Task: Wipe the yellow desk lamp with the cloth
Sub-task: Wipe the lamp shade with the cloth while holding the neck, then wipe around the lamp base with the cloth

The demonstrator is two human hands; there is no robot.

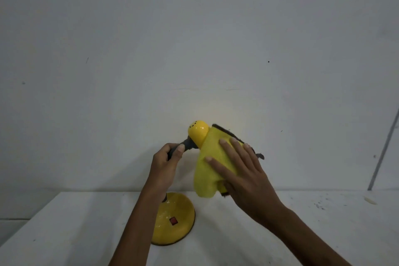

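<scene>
fingers point(224, 153) of right hand point(244, 173) spread flat on cloth point(207, 170); left hand point(165, 165) grips lamp neck point(185, 144).

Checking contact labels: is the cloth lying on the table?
No, the right hand presses the cloth against the lamp shade, above the table.

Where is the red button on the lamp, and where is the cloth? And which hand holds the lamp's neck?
red button point(173, 220), head view, middle of the switch on the yellow base.
cloth point(210, 164), head view, yellow face draped over the shade.
left hand point(165, 163), head view, back of the hand gripping the dark neck.
</scene>
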